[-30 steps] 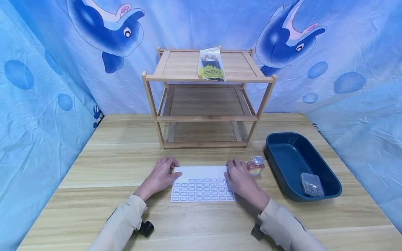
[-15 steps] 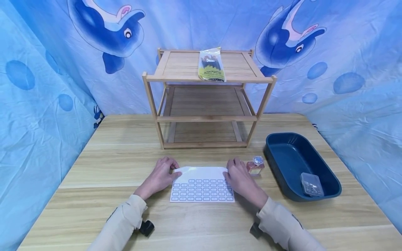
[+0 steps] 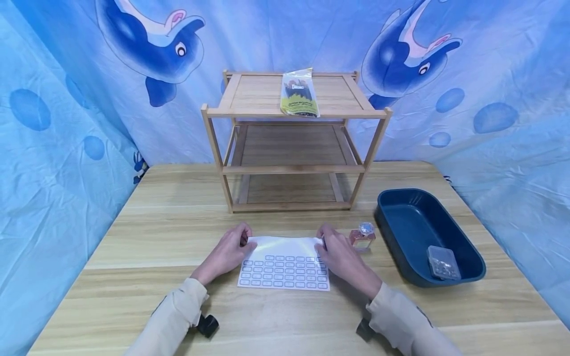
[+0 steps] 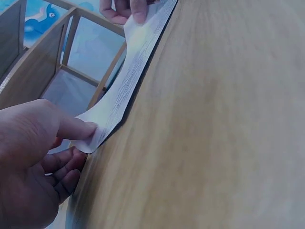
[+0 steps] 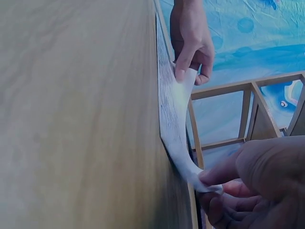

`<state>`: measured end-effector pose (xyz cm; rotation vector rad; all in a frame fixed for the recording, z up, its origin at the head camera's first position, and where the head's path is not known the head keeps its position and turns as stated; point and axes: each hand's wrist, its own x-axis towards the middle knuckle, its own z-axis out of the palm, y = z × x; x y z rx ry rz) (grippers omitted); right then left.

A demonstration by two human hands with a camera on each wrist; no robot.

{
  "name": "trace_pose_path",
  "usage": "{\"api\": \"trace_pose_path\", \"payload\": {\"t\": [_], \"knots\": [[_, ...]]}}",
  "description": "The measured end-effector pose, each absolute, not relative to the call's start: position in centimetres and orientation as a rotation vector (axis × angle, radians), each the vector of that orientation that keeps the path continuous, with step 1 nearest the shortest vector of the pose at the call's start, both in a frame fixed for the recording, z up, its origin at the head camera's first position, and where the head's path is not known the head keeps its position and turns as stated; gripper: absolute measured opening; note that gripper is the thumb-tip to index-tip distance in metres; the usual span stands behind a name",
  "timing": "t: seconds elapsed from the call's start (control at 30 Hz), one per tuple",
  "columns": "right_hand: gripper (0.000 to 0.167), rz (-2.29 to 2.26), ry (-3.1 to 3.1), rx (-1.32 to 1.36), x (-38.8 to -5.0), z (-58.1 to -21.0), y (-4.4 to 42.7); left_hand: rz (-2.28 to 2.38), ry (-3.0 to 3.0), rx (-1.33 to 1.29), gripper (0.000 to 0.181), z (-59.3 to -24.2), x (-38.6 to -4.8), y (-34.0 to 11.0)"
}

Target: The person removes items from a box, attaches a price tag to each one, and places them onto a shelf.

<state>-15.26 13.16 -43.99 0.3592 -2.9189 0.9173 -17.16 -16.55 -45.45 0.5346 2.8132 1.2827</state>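
Note:
A white sheet of paper [image 3: 283, 272] printed with rows of small blue-outlined boxes lies on the table. My left hand [image 3: 225, 253] pinches its far left corner between thumb and fingers; in the left wrist view the thumb [image 4: 81, 128] presses on top of the paper [image 4: 114, 102]. The far right corner is pinched by my right hand [image 3: 342, 258], and the right wrist view has that hand [image 5: 257, 183] with fingers curled beneath the edge. The far edge of the paper [image 5: 178, 138] curves up off the wood, while the near edge stays low at the table.
Just right of my right hand stands a small pinkish bottle [image 3: 361, 237] with a faceted clear cap. Beyond it a dark blue basin [image 3: 411, 217] holds a clear plastic box [image 3: 443, 263]. A three-tier wooden rack [image 3: 294, 168] stands behind, a brush packet [image 3: 299, 94] on top.
The far edge of the paper has been lifted and bent upward. The sheet has shifted slightly toward me and to the left, tilting a little. Both hands remain at its far corners.

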Motion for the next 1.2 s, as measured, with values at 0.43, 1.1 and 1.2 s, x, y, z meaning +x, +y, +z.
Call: {"api": "trace_pose_path", "payload": {"t": [0.43,1.1,1.2], "knots": [[0.013,0.987,-2.786,0.395,-15.1,-43.7,13.5,1.679,2.569,0.331,0.013,-45.5,-16.9,-16.4],[0.008,1.050,-2.544,0.488,-15.1,-42.7,14.4,2.052,2.076,0.143,0.050,-44.9,-16.1,-15.8],[0.008,1.078,-2.525,0.497,-15.1,-42.7,14.5,2.032,2.071,0.174,0.049,-45.1,-15.9,-15.8]]}}
